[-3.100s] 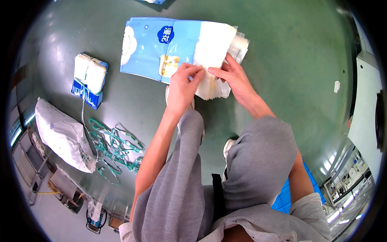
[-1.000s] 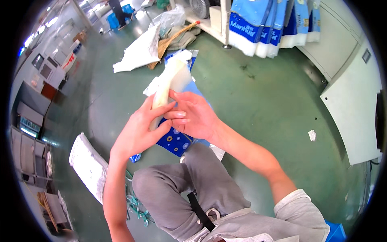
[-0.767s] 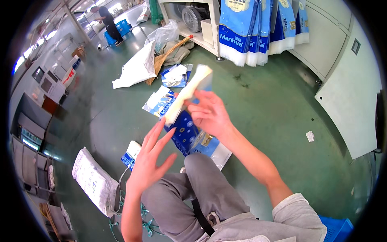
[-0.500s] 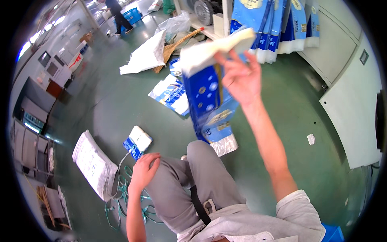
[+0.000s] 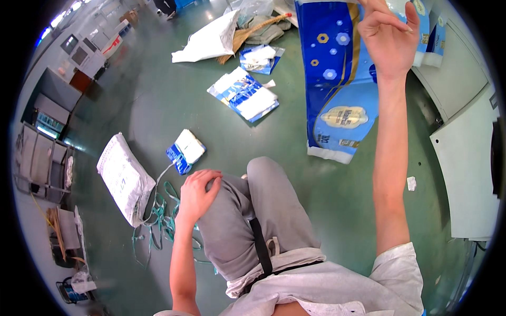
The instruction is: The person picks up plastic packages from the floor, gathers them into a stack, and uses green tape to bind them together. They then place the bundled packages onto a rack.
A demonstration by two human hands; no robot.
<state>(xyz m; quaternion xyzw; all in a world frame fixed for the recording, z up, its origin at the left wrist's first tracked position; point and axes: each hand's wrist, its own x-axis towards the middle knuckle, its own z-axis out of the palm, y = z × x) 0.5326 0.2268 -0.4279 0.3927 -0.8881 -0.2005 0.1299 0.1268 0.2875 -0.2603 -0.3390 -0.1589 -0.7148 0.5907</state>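
Note:
My right hand point(image 5: 389, 45) is raised at the upper right, its fingers curled at the top of a large blue plastic packaging bag point(image 5: 332, 63). The bag hangs down from there, dark blue on one side and light blue on the other, with flower prints and a whitish lower end. Its upper end runs out of the picture, and part of the grip is hidden. My left hand point(image 5: 199, 192) lies on my left knee, fingers stretched out and holding nothing. On the floor beyond that knee is a small folded blue-and-white bag point(image 5: 186, 151).
A white sack point(image 5: 125, 179) lies at the left beside tangled green cord point(image 5: 166, 213). Farther off are flattened blue-and-white bags point(image 5: 246, 95), a white sheet point(image 5: 211, 39) and a straw broom point(image 5: 240, 41). Grey cabinets point(image 5: 469, 174) stand on the right. A person's legs point(image 5: 166, 6) show far back.
My right hand has gone up and to the right, lifting the blue packaging bag, which now hangs longer. My left hand stays on the knee. The view has shifted, uncovering the flattened bags.

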